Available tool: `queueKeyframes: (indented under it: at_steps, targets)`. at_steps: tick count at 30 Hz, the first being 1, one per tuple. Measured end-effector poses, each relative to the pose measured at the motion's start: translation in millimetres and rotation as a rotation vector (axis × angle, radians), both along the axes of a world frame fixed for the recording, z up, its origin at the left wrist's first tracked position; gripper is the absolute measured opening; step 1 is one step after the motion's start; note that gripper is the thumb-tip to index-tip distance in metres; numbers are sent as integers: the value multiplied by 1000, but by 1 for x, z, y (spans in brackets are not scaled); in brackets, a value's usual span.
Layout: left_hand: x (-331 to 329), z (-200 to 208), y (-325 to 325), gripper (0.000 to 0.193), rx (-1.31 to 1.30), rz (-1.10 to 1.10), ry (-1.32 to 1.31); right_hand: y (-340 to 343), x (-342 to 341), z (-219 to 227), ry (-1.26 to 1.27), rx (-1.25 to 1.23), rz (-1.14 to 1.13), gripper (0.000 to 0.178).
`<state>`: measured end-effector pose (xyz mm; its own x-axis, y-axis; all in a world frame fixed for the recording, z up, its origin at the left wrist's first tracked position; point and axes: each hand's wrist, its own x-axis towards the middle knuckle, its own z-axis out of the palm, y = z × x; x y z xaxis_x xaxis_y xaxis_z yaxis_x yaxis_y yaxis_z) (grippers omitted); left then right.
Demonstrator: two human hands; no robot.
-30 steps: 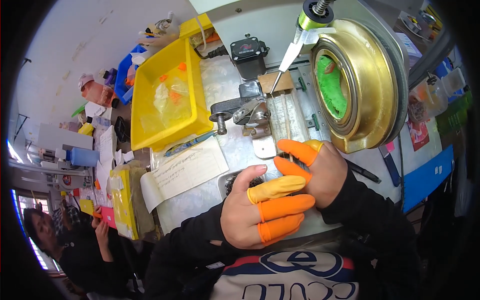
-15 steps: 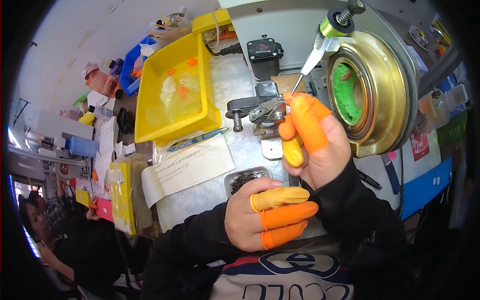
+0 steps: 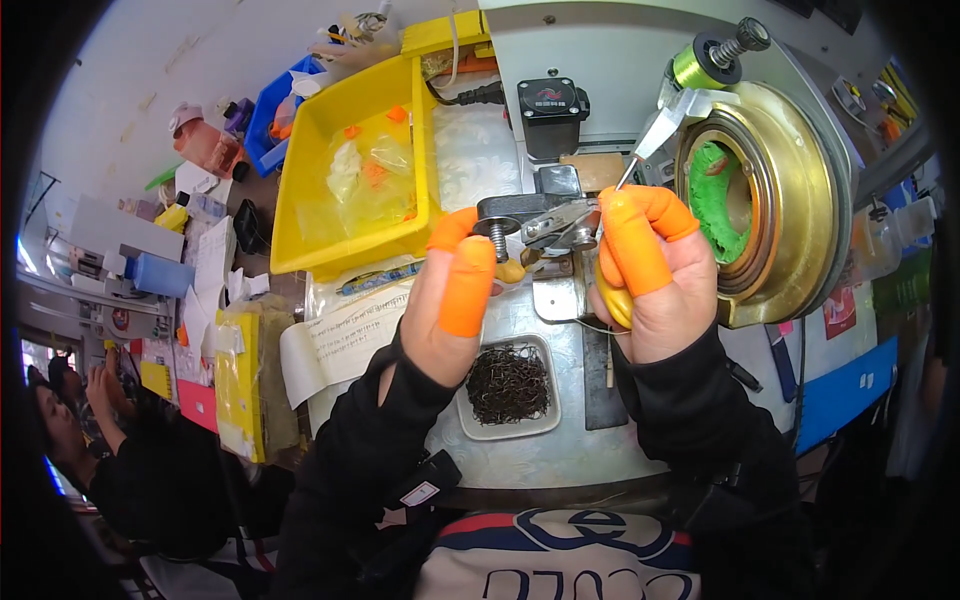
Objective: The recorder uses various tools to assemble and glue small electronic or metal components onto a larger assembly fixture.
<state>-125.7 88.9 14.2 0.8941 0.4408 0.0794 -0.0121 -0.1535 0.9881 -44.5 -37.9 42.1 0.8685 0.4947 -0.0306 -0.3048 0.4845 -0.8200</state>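
Observation:
A small metal clamp (image 3: 562,224) with a black arm (image 3: 510,206) and a spring-loaded screw (image 3: 498,240) stands at the middle of the bench. My left hand (image 3: 447,310), with orange and yellow finger cots, is curled around the arm's left end beside the screw. At the clamp's jaws my right hand (image 3: 655,270), also in orange and yellow cots, is closed in a pinch; what lies between its fingertips is too small to make out. The tip of a thin metal nozzle (image 3: 628,172) on a white holder comes down right beside those fingertips.
A white dish (image 3: 510,432) of dark, thin, curved pieces sits between my forearms. A yellow bin (image 3: 432,150) and a notepad (image 3: 340,340) lie left. On the right are a brass ring-shaped machine part (image 3: 790,210) and a green thread spool (image 3: 692,68). Another person sits far left.
My left hand has moved from over the dish up and forward to the clamp's left end, uncovering the dish. My right hand stays pinched at the jaws. The view has shifted slightly.

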Motion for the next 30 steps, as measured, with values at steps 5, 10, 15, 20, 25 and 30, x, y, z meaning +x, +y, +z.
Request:
queueKeyframes:
  at_steps: [5, 10, 15, 20, 25, 30]
  targets:
    - [3, 7, 10, 51, 95, -115, 150, 1, 1, -1, -52, -10, 1, 8]
    - [6, -9, 16, 46, 105, -135, 124, 1, 1, 0, -67, -13, 4, 8]
    - [11, -24, 9, 33, -242, -124, -85, 3, 0, -1, -83, 4, 17, 8]
    - [21, -3, -12, 23, -290, -201, -199, -1, 4, -4, -121, -3, -10, 8]
    - [22, -13, -5, 49, -85, -149, -105, -1, 2, -3, -80, 17, 17, 6]
    - [21, -12, -8, 81, 640, -218, 15, 1, 0, -1, -66, 49, -7, 5]
